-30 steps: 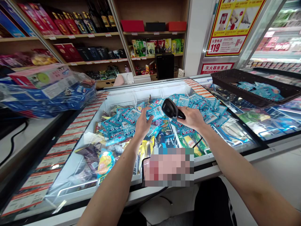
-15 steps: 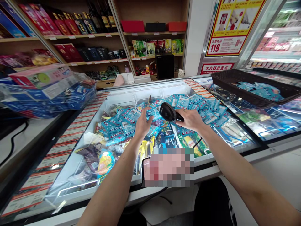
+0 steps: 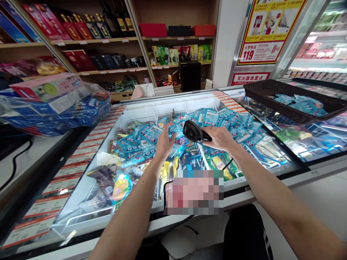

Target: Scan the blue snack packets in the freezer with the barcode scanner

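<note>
My right hand (image 3: pixel 219 138) is wrapped round the handle of a black barcode scanner (image 3: pixel 192 130), whose head points left. Facing it, my left hand (image 3: pixel 165 141) has its thumb and forefinger at the edge of a blue packet (image 3: pixel 179 127) and grips it. Many similar blue packets (image 3: pixel 151 133) lie in a loose heap around both hands, on the glass top of a chest freezer. Part of the gripped packet is hidden behind the scanner head and my fingers.
A phone-like device with a blurred screen (image 3: pixel 193 193) rests at the freezer's front edge (image 3: pixel 235 198). On the right stands a dark brown tray (image 3: pixel 287 108) holding more blue packets. At left are plastic-wrapped boxes (image 3: pixel 54 104). Shelves (image 3: pixel 108 41) of goods line the back.
The scanner in my right hand has shifted very slightly left, closer to the packet. My left hand has stayed almost still.
</note>
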Demonstrator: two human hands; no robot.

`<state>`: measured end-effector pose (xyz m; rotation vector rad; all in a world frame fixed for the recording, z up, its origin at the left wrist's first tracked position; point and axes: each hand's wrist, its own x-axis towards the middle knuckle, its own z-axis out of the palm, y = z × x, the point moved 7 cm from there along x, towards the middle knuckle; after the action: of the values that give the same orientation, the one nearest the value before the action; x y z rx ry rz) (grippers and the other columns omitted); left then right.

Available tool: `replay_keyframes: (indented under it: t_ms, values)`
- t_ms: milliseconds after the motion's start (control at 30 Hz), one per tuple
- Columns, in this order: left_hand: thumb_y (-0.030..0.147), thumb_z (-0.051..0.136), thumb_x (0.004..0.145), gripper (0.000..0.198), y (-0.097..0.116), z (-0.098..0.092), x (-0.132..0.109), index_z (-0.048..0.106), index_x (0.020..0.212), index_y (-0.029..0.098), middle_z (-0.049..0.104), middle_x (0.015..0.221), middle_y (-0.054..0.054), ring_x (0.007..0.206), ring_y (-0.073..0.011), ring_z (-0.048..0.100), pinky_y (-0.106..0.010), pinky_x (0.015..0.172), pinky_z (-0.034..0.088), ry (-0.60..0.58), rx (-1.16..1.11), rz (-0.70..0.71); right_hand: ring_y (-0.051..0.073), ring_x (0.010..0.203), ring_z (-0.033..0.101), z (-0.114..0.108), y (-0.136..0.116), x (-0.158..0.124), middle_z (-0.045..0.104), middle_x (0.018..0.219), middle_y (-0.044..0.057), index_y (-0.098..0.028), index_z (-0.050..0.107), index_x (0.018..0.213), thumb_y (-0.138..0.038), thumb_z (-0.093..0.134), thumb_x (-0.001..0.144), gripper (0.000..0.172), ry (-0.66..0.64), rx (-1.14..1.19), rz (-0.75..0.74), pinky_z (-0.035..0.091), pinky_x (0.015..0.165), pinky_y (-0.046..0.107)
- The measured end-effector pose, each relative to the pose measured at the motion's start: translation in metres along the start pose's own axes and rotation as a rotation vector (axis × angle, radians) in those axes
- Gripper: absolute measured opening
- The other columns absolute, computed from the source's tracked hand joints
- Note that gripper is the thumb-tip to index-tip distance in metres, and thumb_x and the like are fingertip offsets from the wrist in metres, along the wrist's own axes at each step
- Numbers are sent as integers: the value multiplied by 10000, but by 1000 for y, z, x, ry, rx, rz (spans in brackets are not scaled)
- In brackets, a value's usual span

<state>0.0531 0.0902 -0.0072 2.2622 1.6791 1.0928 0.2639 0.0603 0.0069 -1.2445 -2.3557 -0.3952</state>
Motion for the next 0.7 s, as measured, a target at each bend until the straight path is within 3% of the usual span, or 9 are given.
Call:
replay_keyframes:
  t_ms: [700]
  values:
    - [358,435,858,401,-2,1,1,371,1236,241,579,991,-52,676,-148,545,-294,667,411,-32,-1,-7,162,707,606,0,-2,-1,672,843,37,-186,553,1107,-443,524,799,402,37,17,-48,345,551,256]
